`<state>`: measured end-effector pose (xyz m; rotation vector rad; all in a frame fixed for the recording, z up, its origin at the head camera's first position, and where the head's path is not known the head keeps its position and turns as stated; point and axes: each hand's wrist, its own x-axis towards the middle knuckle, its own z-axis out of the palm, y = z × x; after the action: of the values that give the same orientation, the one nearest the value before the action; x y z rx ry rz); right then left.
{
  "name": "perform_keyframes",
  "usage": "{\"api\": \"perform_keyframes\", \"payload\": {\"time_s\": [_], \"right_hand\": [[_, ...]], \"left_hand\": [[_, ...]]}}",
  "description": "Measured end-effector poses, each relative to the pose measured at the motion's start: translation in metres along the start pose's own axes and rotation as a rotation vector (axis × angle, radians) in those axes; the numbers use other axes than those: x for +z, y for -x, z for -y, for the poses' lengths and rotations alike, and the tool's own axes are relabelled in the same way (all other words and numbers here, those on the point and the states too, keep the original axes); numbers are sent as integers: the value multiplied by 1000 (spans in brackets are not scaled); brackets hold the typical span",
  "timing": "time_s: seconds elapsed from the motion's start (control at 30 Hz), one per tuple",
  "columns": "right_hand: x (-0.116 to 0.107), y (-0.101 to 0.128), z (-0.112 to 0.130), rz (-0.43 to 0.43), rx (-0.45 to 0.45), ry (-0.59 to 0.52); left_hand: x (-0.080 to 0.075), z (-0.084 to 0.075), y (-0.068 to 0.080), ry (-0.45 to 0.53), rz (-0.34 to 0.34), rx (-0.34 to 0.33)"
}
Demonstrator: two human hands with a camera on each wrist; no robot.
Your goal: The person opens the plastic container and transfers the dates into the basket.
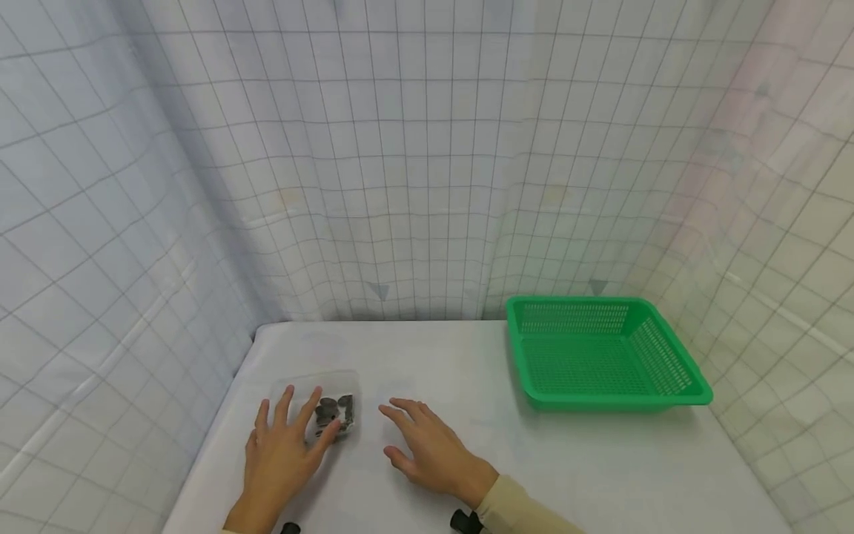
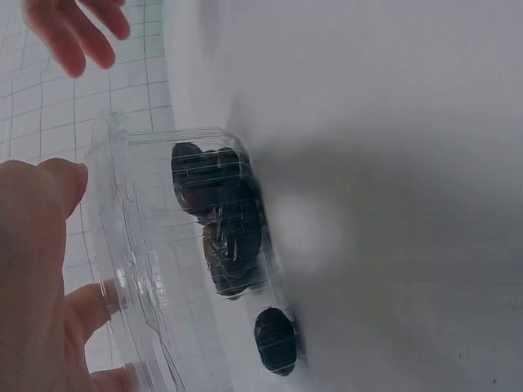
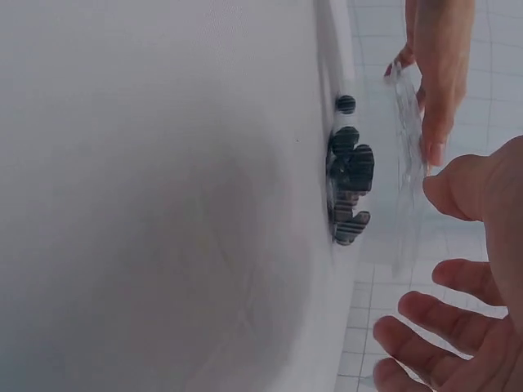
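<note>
A clear plastic clamshell box (image 1: pixel 336 380) sits on the white table at the left. Several dark, rounded pieces (image 2: pixel 233 220) lie at its bottom; I cannot tell their kind. My left hand (image 1: pixel 282 452) spreads over the box from above, its fingers fairly straight. In the left wrist view, its thumb and fingertips touch the box's upper rim. To the right of the box, my right hand (image 1: pixel 437 451) hovers over the table with relaxed, parted fingers and holds nothing. The right wrist view shows its thumb (image 3: pixel 458 188) near the lid's edge.
A green plastic basket (image 1: pixel 534 400) with slotted sides stands at the right of the table. White cloth walls (image 1: pixel 427 170) with a grid pattern enclose the table (image 1: pixel 440 363) at the back and both sides.
</note>
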<state>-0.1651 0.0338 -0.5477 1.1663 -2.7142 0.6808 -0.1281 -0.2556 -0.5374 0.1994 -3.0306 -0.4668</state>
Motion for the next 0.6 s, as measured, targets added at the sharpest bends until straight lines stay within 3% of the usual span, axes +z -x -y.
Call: {"api": "perform_keyframes", "payload": {"time_s": [0.33, 0.6], "right_hand": [[9, -3, -2, 78, 46, -197], [6, 4, -9, 13, 100, -368]], "left_hand": [[6, -23, 12, -20, -76, 101], [14, -45, 22, -24, -117, 161]]}}
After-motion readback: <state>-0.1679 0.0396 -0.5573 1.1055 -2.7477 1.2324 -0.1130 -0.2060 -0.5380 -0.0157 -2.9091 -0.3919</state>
